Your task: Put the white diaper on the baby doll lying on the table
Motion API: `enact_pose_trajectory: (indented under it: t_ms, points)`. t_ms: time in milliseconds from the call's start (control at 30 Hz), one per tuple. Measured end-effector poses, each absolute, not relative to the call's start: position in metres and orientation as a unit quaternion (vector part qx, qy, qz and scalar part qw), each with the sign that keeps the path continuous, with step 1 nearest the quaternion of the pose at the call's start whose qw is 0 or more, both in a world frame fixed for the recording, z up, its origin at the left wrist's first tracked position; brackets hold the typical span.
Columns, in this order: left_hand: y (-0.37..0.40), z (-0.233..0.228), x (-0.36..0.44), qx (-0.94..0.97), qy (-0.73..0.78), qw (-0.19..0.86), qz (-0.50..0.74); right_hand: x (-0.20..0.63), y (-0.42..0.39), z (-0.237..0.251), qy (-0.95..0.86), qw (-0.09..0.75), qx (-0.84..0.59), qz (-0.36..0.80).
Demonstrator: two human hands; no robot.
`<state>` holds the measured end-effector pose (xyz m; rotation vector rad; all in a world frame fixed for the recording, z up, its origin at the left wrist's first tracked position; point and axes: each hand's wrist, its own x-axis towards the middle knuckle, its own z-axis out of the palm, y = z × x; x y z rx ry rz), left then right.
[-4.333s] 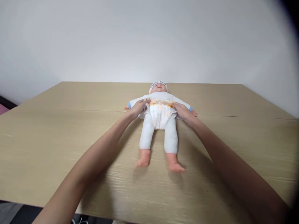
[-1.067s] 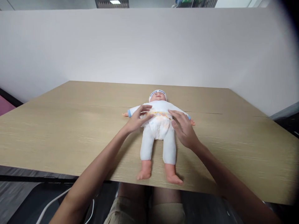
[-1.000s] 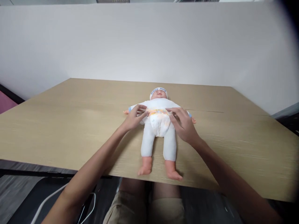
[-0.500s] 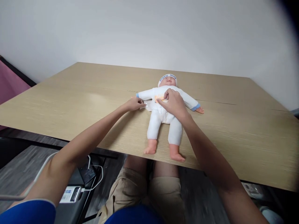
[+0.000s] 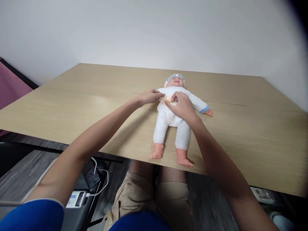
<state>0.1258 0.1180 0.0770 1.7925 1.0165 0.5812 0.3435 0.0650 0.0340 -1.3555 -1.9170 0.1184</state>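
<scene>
A baby doll (image 5: 172, 123) in a white suit and a white cap lies on its back on the wooden table (image 5: 96, 106), bare feet toward me. A diaper with an orange-yellow band is around its waist. My left hand (image 5: 150, 96) pinches the white cloth at the doll's left side, by the waist. My right hand (image 5: 181, 105) rests on the belly, fingers curled on the diaper's band (image 5: 166, 102). The hands hide most of the diaper front.
A white wall stands behind the table. My knees (image 5: 154, 192) in tan shorts show under the near table edge. A white cable and a small device (image 5: 77, 198) lie on the dark floor at the lower left. A pink panel (image 5: 12, 91) is at the far left.
Both hands moved in from the doll's sides to the middle of its waist. My left hand left the side tab and came up to the waistband. The view shifted left and down.
</scene>
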Motion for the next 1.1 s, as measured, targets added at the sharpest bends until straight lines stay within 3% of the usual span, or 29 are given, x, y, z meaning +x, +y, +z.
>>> enact_pose_trajectory:
  t_ms: [533,700,1100]
  points:
    - [0.126,0.062,0.143,0.721,0.367,0.53,0.254,0.335,0.064,0.03,-0.743,0.381,-0.55,0.027]
    - [0.125,0.045,0.136,0.723,0.384,0.459,0.346,0.336,0.067,0.028,-0.739,0.376,-0.558,0.023]
    - [0.13,0.034,0.14,0.734,0.363,0.472,0.327,0.338,0.067,0.033,-0.704,0.428,-0.557,0.108]
